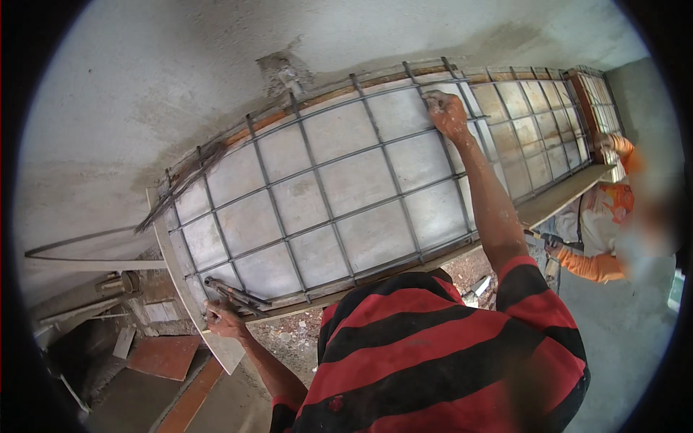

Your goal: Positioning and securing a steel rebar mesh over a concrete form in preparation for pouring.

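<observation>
A grid of steel rebar (330, 216) lies over pale sheet-covered formwork (355, 182) in front of me. My right hand (446, 114) reaches to the far side, its fingers closed at a rebar of the grid. At the near left corner is my left hand (225, 320), with curled fingers beside the formwork's edge; what they grip is hidden. Just above that hand, a pair of pincers (235, 294) rests on the grid, its handles pointing right.
A bundle of thin tie wires (184, 180) lies across the grid's far left. To the right, a person in orange sleeves (593, 265) holds a tool. Red-brown boards (164, 356) lie below left. A concrete wall (180, 79) rises behind the formwork.
</observation>
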A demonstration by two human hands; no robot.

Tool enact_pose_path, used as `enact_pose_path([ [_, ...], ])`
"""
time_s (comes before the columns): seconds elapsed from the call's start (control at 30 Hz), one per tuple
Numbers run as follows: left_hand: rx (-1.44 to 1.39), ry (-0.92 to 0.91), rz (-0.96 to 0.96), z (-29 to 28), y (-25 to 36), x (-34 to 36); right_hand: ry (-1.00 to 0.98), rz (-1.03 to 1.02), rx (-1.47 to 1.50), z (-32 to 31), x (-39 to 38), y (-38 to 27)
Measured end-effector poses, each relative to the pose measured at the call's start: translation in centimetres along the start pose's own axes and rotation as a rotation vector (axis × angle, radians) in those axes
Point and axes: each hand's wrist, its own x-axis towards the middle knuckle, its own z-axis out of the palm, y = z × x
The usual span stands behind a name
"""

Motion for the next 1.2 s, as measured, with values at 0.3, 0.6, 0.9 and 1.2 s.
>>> enact_pose_path([
  [0.3,0.006,-0.099,0.030,-0.3,-0.9,0.2,0.150,0.192,-0.190,0.6,-1.4,-3.0],
  [0.6,-0.179,-0.170,-0.018,-0.8,-1.3,0.7,0.159,0.127,-0.244,1.2,-1.3,-2.2],
  [0.9,-0.226,-0.240,-0.011,-0.4,-0.4,0.4,0.153,0.147,-0.203,0.5,-1.4,-2.8],
  [1.2,-0.028,-0.192,0.077,-0.6,0.2,0.3,0.026,0.068,-0.314,0.7,-1.2,-2.6],
])
